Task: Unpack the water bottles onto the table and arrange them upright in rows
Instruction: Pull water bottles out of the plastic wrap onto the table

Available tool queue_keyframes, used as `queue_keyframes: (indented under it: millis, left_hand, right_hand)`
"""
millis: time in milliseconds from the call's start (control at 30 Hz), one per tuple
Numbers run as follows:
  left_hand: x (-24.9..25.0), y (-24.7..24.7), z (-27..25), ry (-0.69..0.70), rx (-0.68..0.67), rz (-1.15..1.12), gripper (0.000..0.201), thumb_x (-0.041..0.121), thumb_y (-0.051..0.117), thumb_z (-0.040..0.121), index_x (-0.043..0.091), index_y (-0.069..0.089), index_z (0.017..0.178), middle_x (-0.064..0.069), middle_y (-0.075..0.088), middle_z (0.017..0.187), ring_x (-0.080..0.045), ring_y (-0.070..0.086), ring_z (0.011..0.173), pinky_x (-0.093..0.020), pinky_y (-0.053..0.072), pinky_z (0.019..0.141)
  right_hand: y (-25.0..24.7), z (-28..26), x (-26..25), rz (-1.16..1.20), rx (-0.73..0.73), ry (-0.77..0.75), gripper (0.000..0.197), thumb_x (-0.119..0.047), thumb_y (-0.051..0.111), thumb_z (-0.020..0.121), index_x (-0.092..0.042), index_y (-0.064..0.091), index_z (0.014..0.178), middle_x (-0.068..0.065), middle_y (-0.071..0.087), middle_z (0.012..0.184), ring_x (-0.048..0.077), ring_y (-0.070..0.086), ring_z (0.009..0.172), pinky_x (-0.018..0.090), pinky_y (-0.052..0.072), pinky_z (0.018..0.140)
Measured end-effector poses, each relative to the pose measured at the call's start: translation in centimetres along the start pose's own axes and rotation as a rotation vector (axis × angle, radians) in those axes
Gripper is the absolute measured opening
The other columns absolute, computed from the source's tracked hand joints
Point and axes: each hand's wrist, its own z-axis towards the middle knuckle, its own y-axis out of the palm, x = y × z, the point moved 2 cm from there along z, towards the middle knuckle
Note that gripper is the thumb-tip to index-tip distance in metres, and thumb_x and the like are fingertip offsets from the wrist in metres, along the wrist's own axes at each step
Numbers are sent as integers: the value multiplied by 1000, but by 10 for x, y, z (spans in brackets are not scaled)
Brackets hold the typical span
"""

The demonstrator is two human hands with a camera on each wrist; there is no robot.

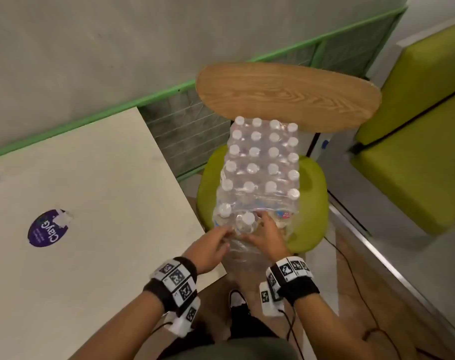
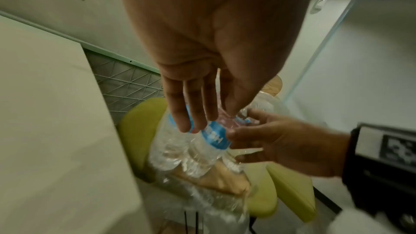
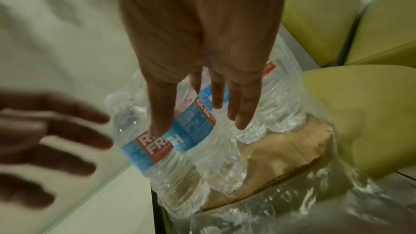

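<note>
A shrink-wrapped pack of water bottles with white caps stands on a green chair. Its near end is torn open, and the loose plastic wrap hangs down over a cardboard tray. The front bottle, blue-and-red labelled, stands between my hands. My left hand reaches in from the left, its straight fingers touching that bottle's label. My right hand reaches down with straight fingers, thumb on one side of the bottle and fingers on the other.
The white table with a purple sticker lies to the left, its corner right beside the chair. Behind the pack rises the chair's wooden backrest. At the right is a green sofa. Cables run across the floor.
</note>
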Motion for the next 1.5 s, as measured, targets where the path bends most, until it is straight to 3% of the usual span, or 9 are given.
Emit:
queue_keyframes:
  millis: [367,500,700,833,1033,1233,1300,1367,1500]
  left_hand:
    - [7,4,0,-91,36,-396,83,23,77,73,25,28,140,6,39,135,-6,41,124,-29,41,103]
    - [-13,-17,-26,-100,41,-416,41,24,76,74,23,58,110,4,65,107,-10,61,99,-28,50,91]
    - [-60,-69,-61,-203,254,-344,28,29,72,79,20,60,102,2,65,103,-16,60,96,-23,47,83]
    - [-92,-102,-84,-310,396,-339,27,25,72,79,21,59,103,0,63,104,-18,57,95,-24,42,79]
    - [-134,-130,-134,-408,619,-325,29,23,70,81,18,58,107,-3,62,102,-19,55,92,-22,39,74]
    - [-177,-147,-185,-500,729,-314,41,23,70,81,13,57,118,-2,58,108,-17,51,96,-24,36,82]
    - [-189,-153,-198,-529,751,-322,44,23,70,81,12,56,120,-1,56,109,-16,49,98,-24,36,83]
    - [-203,-159,-212,-550,763,-319,44,24,71,80,11,57,120,-4,58,112,-17,49,98,-25,36,83]
    - [-226,-168,-229,-571,776,-334,43,23,72,79,11,58,118,-8,60,118,-18,51,97,-26,37,83]
  right_hand:
    - [-4,-37,-19,-209,-456,-222,62,-31,79,71,-29,54,126,-24,61,107,-18,56,88,4,45,78]
    - [28,-45,-27,-53,-519,-111,63,-13,83,65,-17,59,123,-6,70,107,-2,65,91,8,48,76]
    - [35,-20,-42,-10,-80,98,60,-17,84,65,-6,49,113,6,56,106,21,58,98,25,47,79]
    - [49,-1,-55,-104,-52,33,32,-9,83,66,-9,63,91,15,68,94,30,67,92,24,51,67]
    - [53,-13,-46,-166,87,17,50,-16,75,76,-5,47,117,10,61,101,24,59,90,28,40,74]
    - [69,-50,-65,-574,-288,-15,27,-13,80,64,-14,56,76,1,61,68,17,59,65,17,42,53]
    - [99,-57,-71,-579,-452,-14,35,-22,83,59,-20,57,82,-6,64,75,13,62,71,17,49,64]
    - [137,-57,-82,-571,-526,-75,53,-33,85,53,-24,59,99,-6,68,93,15,64,87,34,54,81]
    - [230,-48,-122,-505,-583,-252,74,-25,88,54,-17,57,121,5,60,113,21,59,103,38,50,93]
